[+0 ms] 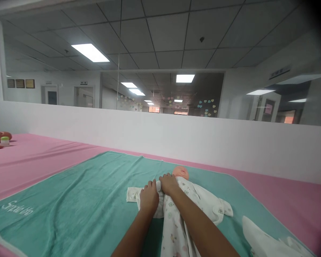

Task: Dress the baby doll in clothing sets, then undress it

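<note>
A baby doll (pixel 181 172) lies on its back on a green towel (pixel 82 200), dressed in a white printed onesie (pixel 176 217). My left hand (pixel 149 196) rests on the doll's near sleeve and side, fingers curled on the cloth. My right hand (pixel 169 184) is closed on the onesie's fabric at the doll's shoulder, just below the head. The doll's far sleeve (pixel 221 210) lies spread out to the right.
The towel covers a pink padded surface (pixel 37 157) bounded by a white low wall (pixel 176 139). A white cloth (pixel 264 241) lies at the towel's lower right. Small toys and a little jar (pixel 1 139) sit at the far left.
</note>
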A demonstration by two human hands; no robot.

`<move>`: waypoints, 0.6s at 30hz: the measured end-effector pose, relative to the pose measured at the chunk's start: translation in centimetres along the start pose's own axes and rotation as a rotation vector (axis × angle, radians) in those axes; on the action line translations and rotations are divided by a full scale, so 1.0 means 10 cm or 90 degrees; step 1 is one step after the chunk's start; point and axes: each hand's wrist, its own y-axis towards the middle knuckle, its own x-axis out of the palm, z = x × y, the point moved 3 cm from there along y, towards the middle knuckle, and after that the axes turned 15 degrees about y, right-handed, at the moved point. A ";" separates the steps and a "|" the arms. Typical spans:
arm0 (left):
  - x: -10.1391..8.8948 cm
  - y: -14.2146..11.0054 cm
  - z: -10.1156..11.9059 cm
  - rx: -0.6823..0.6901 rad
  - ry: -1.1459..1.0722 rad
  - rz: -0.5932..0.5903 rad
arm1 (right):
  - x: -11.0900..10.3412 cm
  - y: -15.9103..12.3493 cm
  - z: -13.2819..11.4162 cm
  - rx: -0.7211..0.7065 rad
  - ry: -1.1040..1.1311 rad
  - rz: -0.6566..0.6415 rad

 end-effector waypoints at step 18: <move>0.01 0.09 -0.22 0.046 0.023 -0.052 | -0.04 -0.10 0.15 0.041 0.038 -0.023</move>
